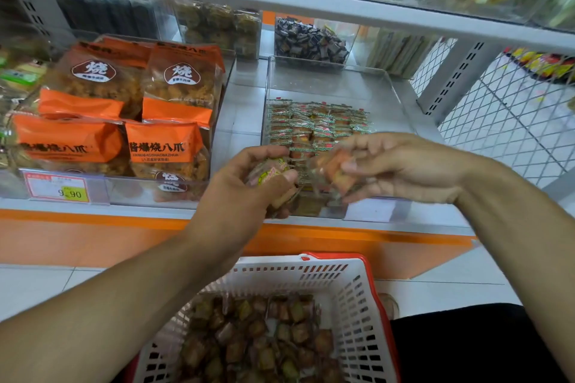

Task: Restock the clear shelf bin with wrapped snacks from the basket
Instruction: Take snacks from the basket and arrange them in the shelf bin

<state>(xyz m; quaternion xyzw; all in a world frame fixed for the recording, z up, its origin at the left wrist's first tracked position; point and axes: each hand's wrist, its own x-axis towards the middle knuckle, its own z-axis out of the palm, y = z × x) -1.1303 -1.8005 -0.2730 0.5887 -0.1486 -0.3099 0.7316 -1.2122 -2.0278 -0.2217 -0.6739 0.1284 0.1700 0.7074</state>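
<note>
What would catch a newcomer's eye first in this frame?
Centre frame, the left hand and right hand each hold wrapped snacks over the front of the clear shelf bin, whose front part holds neat rows while the back is bare. To the left sit large orange snack bags. Below, the white basket is full of loose wrapped snacks.
</note>
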